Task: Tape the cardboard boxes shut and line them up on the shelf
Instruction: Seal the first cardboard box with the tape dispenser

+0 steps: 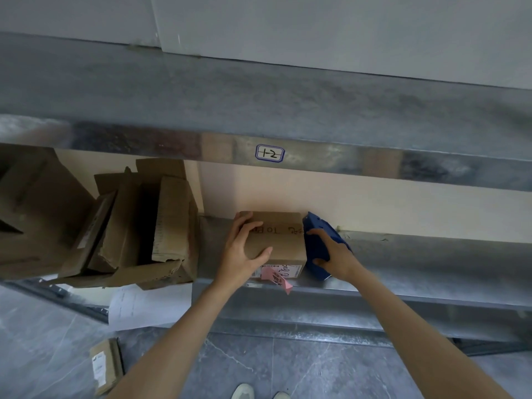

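Your left hand [241,254] grips the box [283,243] at frame centre, fingers curled over its top left edge; the box rests on the shelf [417,272]. Your right hand [338,256] holds a blue tape dispenser [315,240] just beside the box's right side, fingers wrapped round it. At frame left, opened boxes [144,226] lie on the same shelf.

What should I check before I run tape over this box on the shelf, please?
1. Steadied: the left hand grips the box from above. Ok.
2. Tool ready: the right hand holds the blue dispenser beside the box's right side. Ok.
3. Flaps flat: the top looks closed. Ok.
4. Tape end free to stick: hidden. Cannot tell.
5. Seated: the box sits at the front edge of the shelf, with a pink note hanging over. Ok.
6. Row lined up: the pile at left is open and tumbled. Not ok.
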